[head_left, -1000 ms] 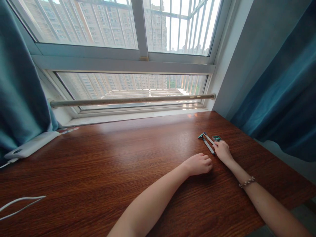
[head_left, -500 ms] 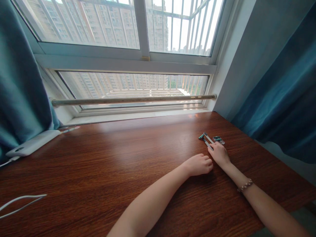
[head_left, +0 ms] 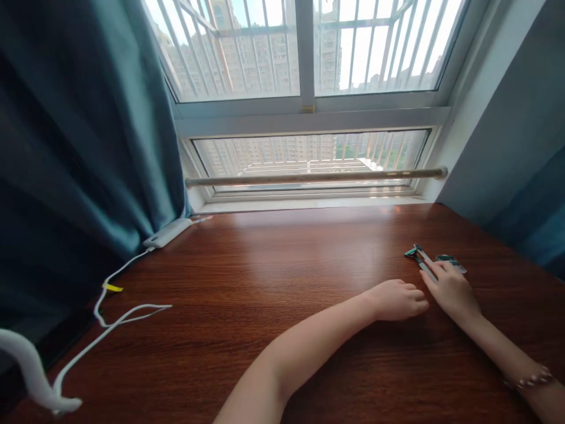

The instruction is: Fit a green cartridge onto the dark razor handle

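Observation:
Two slim razors [head_left: 418, 257] with green heads lie crossed on the brown wooden table [head_left: 247, 282] at the right. A small green blade cartridge [head_left: 450, 259] lies just right of them. My right hand [head_left: 451, 290] lies over the near ends of the razor handles, fingers pressed together and curled down on them; a bead bracelet [head_left: 527, 380] is on that wrist. Just left of it, my left hand [head_left: 399, 299] rests on the table in a loose fist, with nothing visible in it.
A white power bank [head_left: 168, 233] lies at the back left by the teal curtain [head_left: 79, 147], and its white cable [head_left: 110, 318] loops toward the near left edge. A metal rail [head_left: 309, 176] runs along the window sill. Another teal curtain [head_left: 538, 218] hangs at the right.
The view has swung to the left, bringing more of the left curtain and cable into sight. My right hand has crept forward over the razor handles. The left hand stays put.

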Available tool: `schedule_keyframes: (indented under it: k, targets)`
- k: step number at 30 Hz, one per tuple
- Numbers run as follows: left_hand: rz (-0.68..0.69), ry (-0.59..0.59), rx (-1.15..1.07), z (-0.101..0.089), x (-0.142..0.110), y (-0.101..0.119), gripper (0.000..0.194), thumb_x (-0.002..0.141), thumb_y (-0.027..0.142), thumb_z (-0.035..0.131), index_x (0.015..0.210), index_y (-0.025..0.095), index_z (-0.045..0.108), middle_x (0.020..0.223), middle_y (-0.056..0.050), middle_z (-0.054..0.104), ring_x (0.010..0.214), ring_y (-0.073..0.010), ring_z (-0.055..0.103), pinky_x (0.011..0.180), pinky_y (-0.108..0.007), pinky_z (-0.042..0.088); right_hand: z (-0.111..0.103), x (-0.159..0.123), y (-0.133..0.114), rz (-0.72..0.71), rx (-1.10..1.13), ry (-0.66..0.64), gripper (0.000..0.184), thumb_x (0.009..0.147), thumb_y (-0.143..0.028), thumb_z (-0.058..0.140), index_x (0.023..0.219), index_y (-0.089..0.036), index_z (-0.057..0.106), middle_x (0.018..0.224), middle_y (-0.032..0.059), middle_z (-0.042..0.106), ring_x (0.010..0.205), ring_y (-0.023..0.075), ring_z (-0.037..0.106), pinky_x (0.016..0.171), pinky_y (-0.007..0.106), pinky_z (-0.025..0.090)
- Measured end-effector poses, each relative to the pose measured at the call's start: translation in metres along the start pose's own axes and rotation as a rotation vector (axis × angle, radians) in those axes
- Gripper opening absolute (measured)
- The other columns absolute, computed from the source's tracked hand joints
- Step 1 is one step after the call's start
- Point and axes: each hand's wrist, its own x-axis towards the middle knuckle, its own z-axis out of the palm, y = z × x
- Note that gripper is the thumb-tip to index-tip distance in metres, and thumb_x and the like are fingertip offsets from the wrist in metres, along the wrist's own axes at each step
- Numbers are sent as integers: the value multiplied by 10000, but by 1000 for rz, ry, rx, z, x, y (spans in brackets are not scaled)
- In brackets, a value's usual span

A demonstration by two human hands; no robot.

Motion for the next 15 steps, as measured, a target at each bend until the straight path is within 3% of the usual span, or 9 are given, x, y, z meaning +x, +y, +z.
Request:
schedule_keyframes:
  k: [2,3,5,8,10,12,15]
  targets:
    - [-167,48,-183,-17,-24,2,247,841,208,387,1034,129,518,976,-97,577,902,-166,530,769,-284,428,-8,-5,-23,-62,250,72,401,783,-364,462,1134,-176,511,1012,110,541,931,244,516,815,361,410]
    - [-260,107,-301,-26,-40,4,306,844,230,391,1125,132,462,1063,-103,551,958,-156,514,809,-267,421,-14,-9,-39,-89,381,47,437,779,-386,473,1176,-203,474,1051,96,532,924,231,525,803,349,429]
    - [-498,235,-546,-46,-75,12,422,847,296,404,1242,155,346,1133,-103,517,977,-137,510,843,-258,417,-24,-20,-75,-166,659,-76,487,791,-386,459,1252,-247,384,1179,81,473,997,225,508,782,325,468]
    - [-783,389,-887,-67,-124,26,542,821,346,457,1306,215,253,1264,-115,413,1078,-163,460,874,-301,414,-35,-36,-131,-340,928,-309,555,817,-350,429,1332,-267,239,1353,67,285,1218,249,308,916,369,408]
    - [-837,486,-1129,-75,-147,36,569,818,348,467,1324,262,221,1356,-108,295,1155,-198,399,886,-335,407,-37,-42,-162,-470,1015,-430,557,830,-332,417,1343,-264,211,1399,55,184,1275,258,186,1005,427,284]
    - [-804,567,-1329,-78,-160,45,604,824,359,455,1342,304,149,1385,-93,244,1197,-216,359,915,-371,378,-35,-44,-188,-544,1097,-514,549,839,-340,406,1345,-259,209,1419,46,109,1293,256,110,1037,444,187]
    - [-774,698,-1441,-79,-167,57,704,820,381,456,1349,332,-4,1374,-92,263,1236,-214,304,984,-407,288,-28,-47,-215,-564,1186,-541,558,835,-354,419,1344,-267,208,1430,37,21,1301,257,41,1038,441,162]
